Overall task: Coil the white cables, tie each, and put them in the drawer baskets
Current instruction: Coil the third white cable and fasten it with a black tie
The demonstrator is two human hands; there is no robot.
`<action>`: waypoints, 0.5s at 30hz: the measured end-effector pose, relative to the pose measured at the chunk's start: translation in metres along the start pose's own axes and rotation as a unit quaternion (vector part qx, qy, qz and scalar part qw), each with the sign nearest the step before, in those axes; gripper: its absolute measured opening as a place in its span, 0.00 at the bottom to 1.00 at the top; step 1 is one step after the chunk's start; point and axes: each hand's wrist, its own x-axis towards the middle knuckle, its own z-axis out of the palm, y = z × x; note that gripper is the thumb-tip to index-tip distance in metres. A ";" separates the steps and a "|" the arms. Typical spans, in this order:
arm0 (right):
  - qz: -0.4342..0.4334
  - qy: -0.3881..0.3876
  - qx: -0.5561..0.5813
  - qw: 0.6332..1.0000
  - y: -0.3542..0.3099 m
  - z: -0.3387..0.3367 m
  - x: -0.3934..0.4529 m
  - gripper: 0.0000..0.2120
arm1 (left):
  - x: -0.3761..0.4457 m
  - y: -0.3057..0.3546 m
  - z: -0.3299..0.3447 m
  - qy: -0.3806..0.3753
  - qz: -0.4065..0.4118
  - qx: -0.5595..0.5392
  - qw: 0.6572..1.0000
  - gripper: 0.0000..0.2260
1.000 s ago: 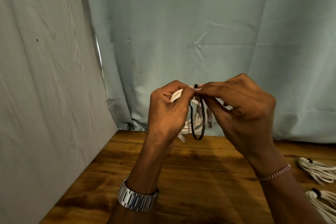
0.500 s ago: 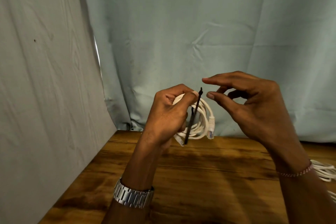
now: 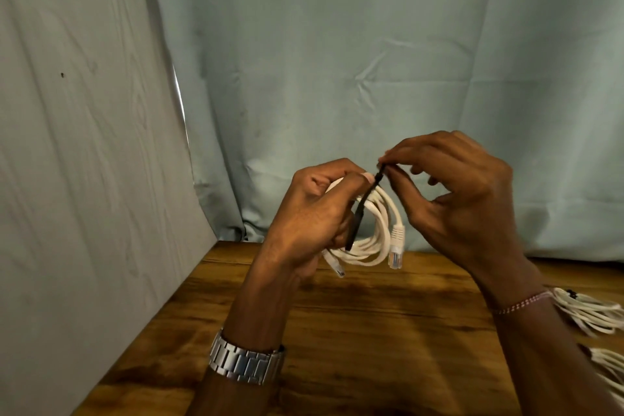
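Now the white cable is being gripped by the left hand, while the black tie is being pinched by the right hand.

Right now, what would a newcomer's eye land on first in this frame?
At centre, above the wooden table, the left hand grips a coiled white cable while the right hand pinches the top end of a black tie. More white coils lie at the right edge.

Single head-worn view, faced forward and down

The wooden surface and pale curtain are seen at close range from above the forearms.
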 end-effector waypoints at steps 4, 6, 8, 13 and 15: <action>0.112 0.040 -0.048 0.992 0.007 0.001 -0.002 0.05 | 0.000 -0.001 0.001 -0.016 0.001 -0.031 0.999 0.11; 0.171 0.033 -0.066 0.983 0.012 0.001 -0.004 0.04 | 0.000 -0.001 0.001 -0.021 -0.003 -0.044 0.999 0.12; 0.191 0.018 -0.072 0.979 0.013 0.001 -0.004 0.06 | 0.001 -0.001 0.001 -0.021 -0.008 -0.045 0.999 0.13; 0.162 -0.025 -0.042 0.986 -0.001 -0.004 0.005 0.29 | 0.002 -0.005 0.000 0.008 -0.031 -0.044 0.999 0.12; 0.107 -0.031 -0.037 0.993 -0.008 -0.006 0.007 0.29 | 0.003 -0.006 0.000 0.018 -0.039 -0.049 0.998 0.11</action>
